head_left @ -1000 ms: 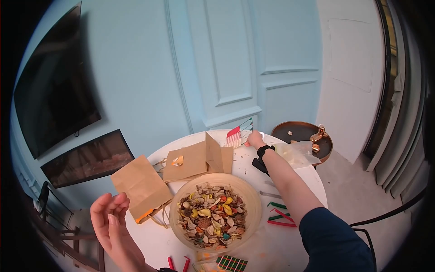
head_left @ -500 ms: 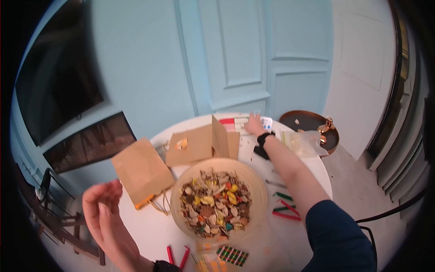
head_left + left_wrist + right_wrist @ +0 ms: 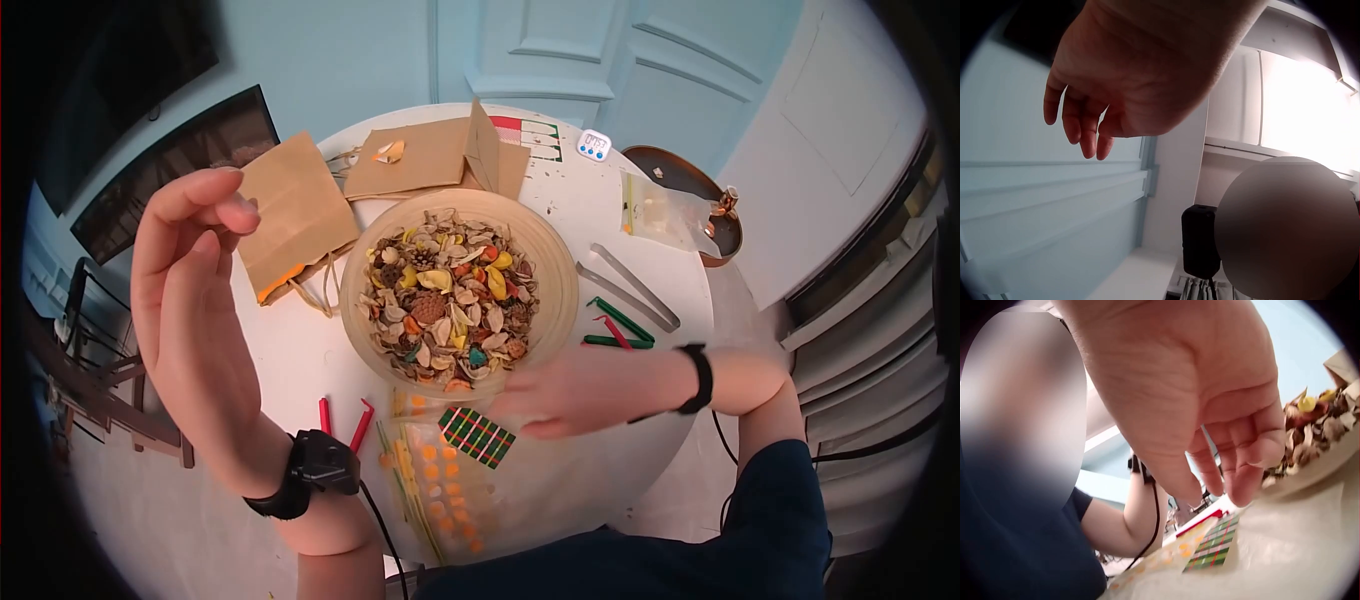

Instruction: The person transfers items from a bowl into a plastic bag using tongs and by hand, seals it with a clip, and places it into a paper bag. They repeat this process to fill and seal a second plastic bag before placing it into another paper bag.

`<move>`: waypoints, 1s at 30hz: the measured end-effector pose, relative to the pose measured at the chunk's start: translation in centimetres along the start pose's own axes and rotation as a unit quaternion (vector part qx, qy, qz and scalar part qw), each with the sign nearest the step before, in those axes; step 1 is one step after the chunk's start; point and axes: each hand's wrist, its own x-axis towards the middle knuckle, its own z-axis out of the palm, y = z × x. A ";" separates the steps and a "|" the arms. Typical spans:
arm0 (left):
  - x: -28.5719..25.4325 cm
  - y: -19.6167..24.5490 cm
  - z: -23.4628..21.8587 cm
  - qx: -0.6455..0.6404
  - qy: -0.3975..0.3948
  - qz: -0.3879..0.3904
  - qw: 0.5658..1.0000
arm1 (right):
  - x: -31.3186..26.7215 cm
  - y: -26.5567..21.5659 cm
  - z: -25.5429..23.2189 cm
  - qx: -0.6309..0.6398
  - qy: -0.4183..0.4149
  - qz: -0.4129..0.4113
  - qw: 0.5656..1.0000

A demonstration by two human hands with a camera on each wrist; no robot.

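My right hand hovers, blurred, over the near right side of the table, beside a green, red and white plaid card. In the right wrist view its relaxed fingers hang close above that card, holding nothing. The card lies on a clear plastic bag with orange dots. My left hand is raised at the left, fingers loosely bent and empty, as the left wrist view confirms. Between the hands stands a pale wooden bowl of potpourri with dried petals and cones.
Brown paper bags lie behind the bowl. At the back are red and green bordered labels and a white timer. Metal tongs, green clips and a zip bag lie at right; red clips lie in front.
My right hand first held up a red and green label sheet at the back, set it down, then came back empty toward the plaid card. The head view tilted down; the left hand stays raised.
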 end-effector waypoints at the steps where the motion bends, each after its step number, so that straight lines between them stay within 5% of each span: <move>1: 0.0 0.0 0.1 -0.006 0.000 0.000 1.000 | 0.1 0.0 1.6 -0.054 -0.024 0.006 0.998; 7: -0.1 0.3 0.4 -0.021 0.014 0.002 1.000 | 1.3 -0.8 4.7 -0.228 0.033 -0.040 0.972; 9: -0.2 0.4 0.5 -0.021 0.019 -0.011 1.000 | 2.0 -1.2 5.0 -0.247 -0.005 -0.017 0.969; 13: -0.3 1.0 0.6 -0.014 0.017 -0.009 1.000 | 3.1 0.1 5.9 -0.176 -0.081 0.040 0.980; 16: -0.3 1.0 0.6 -0.010 0.021 -0.007 1.000 | 3.0 1.5 7.1 -0.176 0.017 -0.044 0.983; 20: -0.3 1.1 0.6 -0.012 0.018 -0.018 1.000 | 3.5 1.2 6.3 -0.098 0.013 -0.021 0.995; 22: -0.4 1.1 0.8 -0.011 0.020 -0.018 1.000 | 4.1 0.9 6.0 -0.073 -0.054 0.016 0.996; 30: -0.5 1.3 1.1 -0.006 0.027 -0.022 0.999 | 3.2 -0.6 5.1 -0.138 0.048 -0.015 0.989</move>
